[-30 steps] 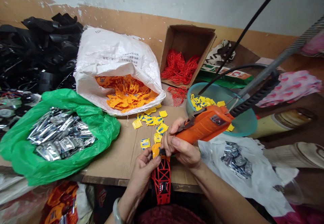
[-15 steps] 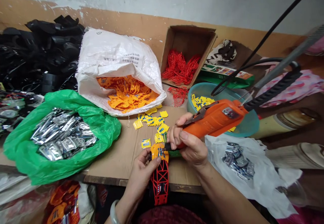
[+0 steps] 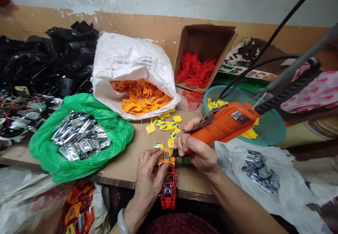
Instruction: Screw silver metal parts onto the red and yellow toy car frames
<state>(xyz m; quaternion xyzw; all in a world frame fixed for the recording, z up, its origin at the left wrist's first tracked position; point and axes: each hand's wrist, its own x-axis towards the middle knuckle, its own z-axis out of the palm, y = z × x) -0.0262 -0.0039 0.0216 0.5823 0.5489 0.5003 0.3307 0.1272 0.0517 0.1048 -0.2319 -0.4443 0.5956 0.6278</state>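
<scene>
The left hand had the toy car pinched near its orange front, thumb on the near side and fingers curled over the top. The car lay across the front edge of the worktop, its red frame sticking out past the wood toward the person. The right hand had its fingers wrapped around the orange power screwdriver, the dark tip right at the car's orange part; I couldn't tell whether it touched.

Beyond the hands, yellow pieces were strewn up to the mouth of the white sack. Bare cardboard showed between them and the green bag. On the right it was tighter: the screwdriver's body overhung the rim of the teal basin, with the white plastic bag close beside the forearm.
</scene>
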